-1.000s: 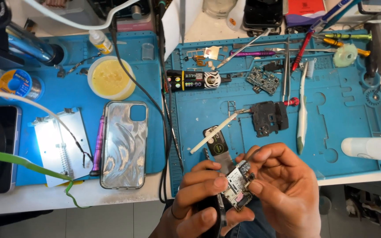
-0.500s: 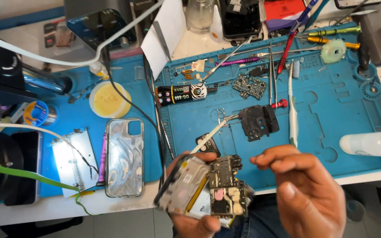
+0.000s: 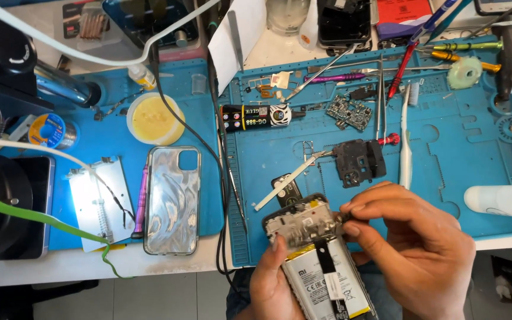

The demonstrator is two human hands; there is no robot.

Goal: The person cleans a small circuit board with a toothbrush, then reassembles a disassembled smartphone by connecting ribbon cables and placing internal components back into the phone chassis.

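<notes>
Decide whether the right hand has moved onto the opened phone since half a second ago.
Yes. The right hand was held apart, right of the opened phone; now its fingertips pinch the phone's upper right corner, closer to the black camera cover on the blue mat.

Two bare hands, left [image 3: 277,284] and right [image 3: 413,249], below the blue mat's [image 3: 445,154] near edge. No gloves, rings, watch or sleeves in view. Short, plain nails. Dark blue trousers under the wrists, partly hidden.

Light: bright, even, from above.
Glare: on the clear phone case [image 3: 172,198].
Focus: mostly sharp; edges bend slightly.
</notes>
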